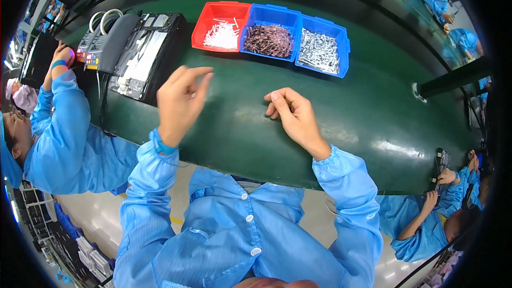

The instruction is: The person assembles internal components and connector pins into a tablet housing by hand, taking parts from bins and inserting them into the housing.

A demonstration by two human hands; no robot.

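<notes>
My left hand (180, 104), with a blue band at the wrist, hovers over the green table (240, 146) beside an opened black electronic device (141, 56). Its index finger stretches out and the thumb stands slightly apart, with nothing visible between them. Opposite it, my right hand (296, 118) is raised over the middle of the table, the thumb pressed to the index finger and the others curled. Whatever that pinch may hold is too small to make out. Ahead stand a red bin (200, 34) of white slender pieces, a blue bin (296, 13) of dark brownish pieces and another blue bin (344, 48) of silvery pieces.
Grey equipment (120, 40) with white loops and cables sits left of the device. A co-worker (69, 144) in blue works close on the left; another person (426, 224) handles a part at the right. A dark post (453, 80) rises from the table's right side.
</notes>
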